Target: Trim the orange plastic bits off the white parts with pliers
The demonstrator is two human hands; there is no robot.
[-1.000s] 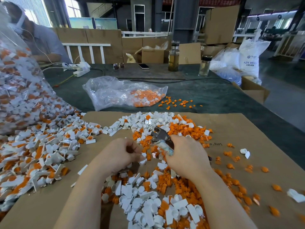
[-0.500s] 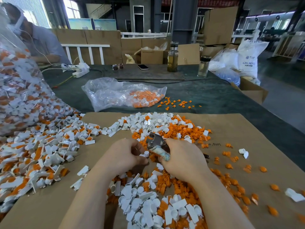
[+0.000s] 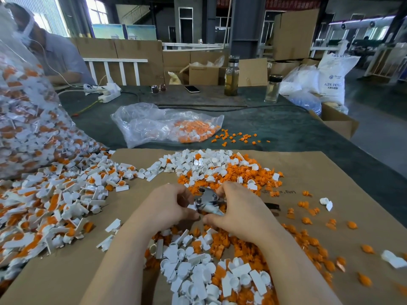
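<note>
Dark green table [image 3: 286, 128] carries a brown cardboard sheet [image 3: 330, 183] at near edge. On table beyond sheet: clear plastic bag [image 3: 154, 124] of white and orange pieces, loose orange bits [image 3: 233, 137] just beside it, white power strip [image 3: 108, 93], sunglasses [image 3: 158, 88], phone [image 3: 192, 89], two bottles [image 3: 231, 75]. Large filled bag [image 3: 28, 119] at left.
</note>
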